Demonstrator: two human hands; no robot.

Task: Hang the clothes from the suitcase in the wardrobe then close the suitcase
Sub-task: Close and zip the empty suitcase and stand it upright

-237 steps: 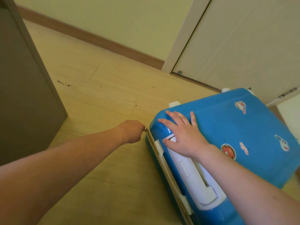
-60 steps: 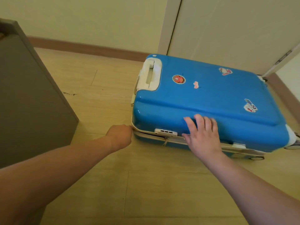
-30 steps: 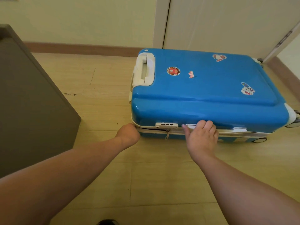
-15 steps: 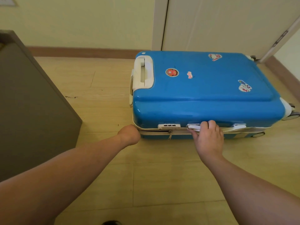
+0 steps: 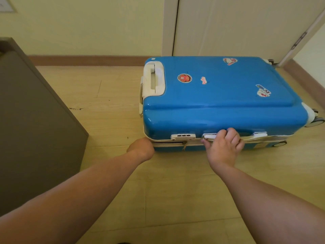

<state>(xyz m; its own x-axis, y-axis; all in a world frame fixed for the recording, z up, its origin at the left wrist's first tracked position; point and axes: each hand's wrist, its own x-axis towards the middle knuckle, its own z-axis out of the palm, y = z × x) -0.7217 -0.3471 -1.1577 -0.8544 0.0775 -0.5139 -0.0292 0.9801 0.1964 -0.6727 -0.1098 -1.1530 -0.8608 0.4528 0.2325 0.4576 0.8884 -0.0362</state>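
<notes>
Suitcase (image 5: 219, 103) lies flat on the floor (image 5: 109, 106), lid down, far side close to the door (image 5: 237, 25) & wall. Cabinet (image 5: 31, 120) at left, wide bare floor strip between it & the case; more floor on the near side. Case is glossy blue w/ white trim, stickers on top, wheels at right end. Right hand (image 5: 223, 145) curled round the white side handle (image 5: 210, 136). Left hand (image 5: 141, 148) is fisted at the near-left corner by the zip; can't tell if it pinches anything.

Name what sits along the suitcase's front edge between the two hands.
In the head view, the white combination lock and a hanging zipper pull sit between the left hand and right hand.
</notes>
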